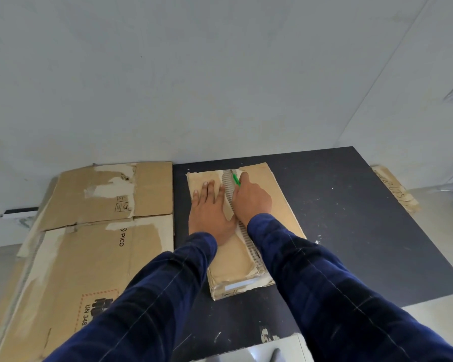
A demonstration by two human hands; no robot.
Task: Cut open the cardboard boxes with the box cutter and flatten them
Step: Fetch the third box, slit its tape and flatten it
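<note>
At frame centre, the left hand (pixel 209 205) presses flat, fingers spread, on the cardboard box (pixel 267 205). The right hand (pixel 251 199) is closed around the green box cutter (pixel 236 179) at its seam.

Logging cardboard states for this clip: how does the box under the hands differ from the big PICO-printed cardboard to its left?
The box under the hands is smaller, and its top layer is torn along the middle, exposing corrugation; the PICO cardboard is much larger and bears printed markings. The box lies on the dark mat; the PICO cardboard lies beside the mat. Both are brown, worn and peeled.
</note>
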